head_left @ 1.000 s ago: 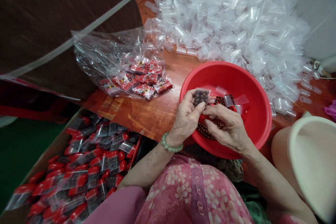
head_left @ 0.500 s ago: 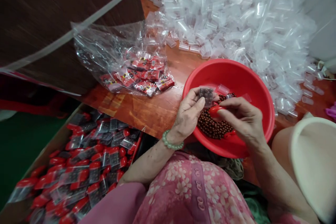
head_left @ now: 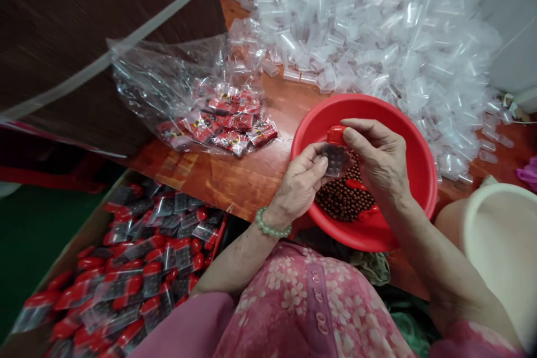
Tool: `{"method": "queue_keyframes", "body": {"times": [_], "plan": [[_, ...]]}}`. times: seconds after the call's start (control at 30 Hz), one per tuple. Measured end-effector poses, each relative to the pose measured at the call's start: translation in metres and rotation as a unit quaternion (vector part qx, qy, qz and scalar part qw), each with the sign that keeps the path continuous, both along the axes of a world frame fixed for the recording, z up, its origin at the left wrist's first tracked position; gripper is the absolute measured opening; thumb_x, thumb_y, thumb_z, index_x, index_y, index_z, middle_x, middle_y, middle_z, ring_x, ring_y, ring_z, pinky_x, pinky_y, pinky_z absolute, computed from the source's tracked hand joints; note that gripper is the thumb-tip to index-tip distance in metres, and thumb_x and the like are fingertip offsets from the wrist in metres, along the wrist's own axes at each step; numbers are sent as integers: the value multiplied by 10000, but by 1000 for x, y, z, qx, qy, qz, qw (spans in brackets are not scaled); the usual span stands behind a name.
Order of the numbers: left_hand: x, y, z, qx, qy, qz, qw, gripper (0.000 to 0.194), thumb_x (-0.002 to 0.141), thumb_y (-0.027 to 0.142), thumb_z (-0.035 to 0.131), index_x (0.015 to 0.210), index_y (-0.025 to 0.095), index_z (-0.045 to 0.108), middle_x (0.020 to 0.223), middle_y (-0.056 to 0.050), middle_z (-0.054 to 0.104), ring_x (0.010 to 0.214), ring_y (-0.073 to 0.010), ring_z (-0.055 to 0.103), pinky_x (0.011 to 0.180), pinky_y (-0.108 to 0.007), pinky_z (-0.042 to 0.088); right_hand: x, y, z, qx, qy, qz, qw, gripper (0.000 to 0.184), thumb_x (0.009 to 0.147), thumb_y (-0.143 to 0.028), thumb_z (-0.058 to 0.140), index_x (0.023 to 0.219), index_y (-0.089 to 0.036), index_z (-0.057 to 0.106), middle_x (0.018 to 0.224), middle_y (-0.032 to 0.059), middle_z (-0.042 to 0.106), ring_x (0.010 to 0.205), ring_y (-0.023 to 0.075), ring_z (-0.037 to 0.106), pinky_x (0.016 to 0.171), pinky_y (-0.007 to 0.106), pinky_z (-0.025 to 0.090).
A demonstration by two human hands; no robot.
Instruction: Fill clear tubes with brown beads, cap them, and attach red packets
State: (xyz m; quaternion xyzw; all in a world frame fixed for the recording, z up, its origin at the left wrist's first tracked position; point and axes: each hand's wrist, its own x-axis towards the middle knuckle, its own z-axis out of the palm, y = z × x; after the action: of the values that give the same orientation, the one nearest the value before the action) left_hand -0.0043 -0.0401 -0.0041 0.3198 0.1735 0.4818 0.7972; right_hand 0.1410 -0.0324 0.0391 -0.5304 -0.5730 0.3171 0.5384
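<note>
1. The left hand (head_left: 298,182), just right of the frame's centre, grips a small clear container (head_left: 334,161) between thumb and fingers; rows of dark round beads show through its wall.
2. The right hand (head_left: 380,159), a little farther right, pinches a red cap (head_left: 335,134) by its right end. The cap is right at the upper end of the clear container; whether the two touch, I cannot tell.
3. Both hands are over a round red basin (head_left: 413,173) at centre right. Its lower left part holds a mass of glossy brown beads (head_left: 344,204), with a couple of red pieces (head_left: 369,212) lying on top.
4. An open box (head_left: 94,229) at the lower left is heaped with red-capped clear packs (head_left: 121,285), many with dark contents, lying at all angles.
5. Left of centre, a clear plastic bag (head_left: 146,78) lies on the wooden surface (head_left: 251,179), with printed red packets (head_left: 237,123) bunched toward its right end.
6. A large heap of clear plastic tubes (head_left: 356,28) spreads across the upper middle and upper right, reaching just behind the basin.
7. At the right edge stands a cream bucket (head_left: 451,229), just beside the basin.
</note>
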Motion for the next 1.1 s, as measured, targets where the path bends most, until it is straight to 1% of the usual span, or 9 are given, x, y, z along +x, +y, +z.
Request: {"method": "queue_keyframes", "body": {"times": [0.17,0.27,0.33,0.43,0.53,0.67,0.77,0.93,1.1], "plan": [[1,1,-6,39,19,-7,999,336,901,405,728,1115,175,608,1192,-98,717,1228,-263,675,1059,-434,581,5,-3,-5,-16,53,2,998,186,827,-367,828,968,-257,778,946,-2,791,871,150,732,843,303,601],[4,2,-13,73,36,7,997,348,929,426,693,1146,173,593,1223,-103,704,1203,-250,680,1008,-395,603,9,-3,-4,-13,64,6,998,186,803,-369,850,926,-248,782,895,-11,789,814,138,724,805,285,598],[6,2,-15,98,54,27,993,324,954,410,657,1160,168,590,1214,-102,706,1173,-232,687,987,-367,604,10,-3,-3,3,55,7,998,197,797,-383,859,917,-247,783,877,-14,787,794,132,719,782,272,594],[7,0,-14,132,113,66,983,281,970,314,623,1202,160,587,1171,-93,723,1103,-191,701,992,-327,580,10,-5,-3,23,29,4,999,207,797,-402,863,893,-240,778,840,-11,777,753,124,704,733,257,587],[7,-3,-10,144,174,93,970,296,958,232,611,1243,156,579,1147,-88,731,1048,-167,703,990,-306,560,10,-6,-3,26,41,10,999,214,796,-407,866,877,-235,769,809,-15,767,718,115,695,695,243,583],[7,-3,-6,151,191,97,965,284,956,214,591,1233,148,583,1161,-99,733,1063,-170,702,992,-302,548,10,-6,-5,37,64,4,997,214,790,-393,873,887,-235,766,831,-17,770,749,112,710,718,238,593],[7,-3,-5,152,198,101,963,295,961,209,575,1248,142,574,1179,-105,732,1083,-168,703,1010,-298,539,11,-6,-6,51,39,3,998,162,825,-348,847,910,-237,766,845,-16,768,764,109,712,720,233,589],[7,-3,-4,150,199,103,963,282,967,217,563,1239,140,571,1154,-103,743,1036,-157,715,980,-290,554,13,-8,-6,78,-42,-13,996,101,876,-307,791,940,-239,754,850,-11,748,761,116,690,715,252,568],[8,-2,-2,161,224,108,955,275,961,198,569,1231,144,579,1156,-100,751,1033,-158,718,972,-295,558,13,-10,-9,129,-84,-30,988,68,901,-268,762,954,-245,727,873,-6,733,802,133,697,740,278,571]]}}
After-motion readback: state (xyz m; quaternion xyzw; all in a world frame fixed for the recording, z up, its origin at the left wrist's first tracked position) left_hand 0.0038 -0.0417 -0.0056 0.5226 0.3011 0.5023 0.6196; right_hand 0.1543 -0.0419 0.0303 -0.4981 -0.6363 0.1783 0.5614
